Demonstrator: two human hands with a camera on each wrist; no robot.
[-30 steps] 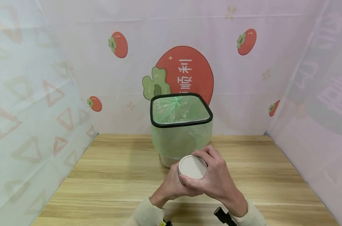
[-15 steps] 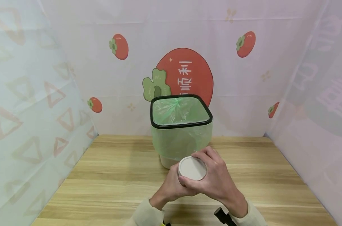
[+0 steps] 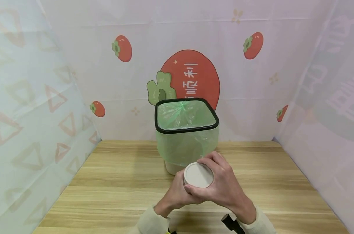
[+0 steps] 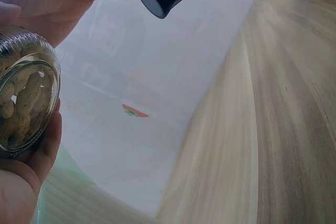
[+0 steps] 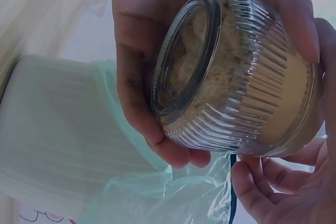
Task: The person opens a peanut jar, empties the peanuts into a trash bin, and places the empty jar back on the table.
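A ribbed glass jar (image 5: 236,72) with light brown, peanut-like lumps inside is held up in both hands, above the near part of the table. My left hand (image 3: 177,191) grips its glass body, fingers curled round the side. On top is a round off-white lid (image 3: 198,175), which my right hand (image 3: 223,182) grasps by the rim between thumb and fingers. In the left wrist view the clear base of the jar faces the camera. From the head view, the hands and lid hide the glass body.
Just beyond the hands stands a pale bin (image 3: 172,168) with a black rim (image 3: 187,131) and a green plastic liner (image 3: 188,144). It is on a wooden table (image 3: 115,182). Printed cloth walls (image 3: 238,74) enclose the back and both sides.
Both hands keep nearly the same grip and place on the jar and its lid. Only the head view has shifted slightly.
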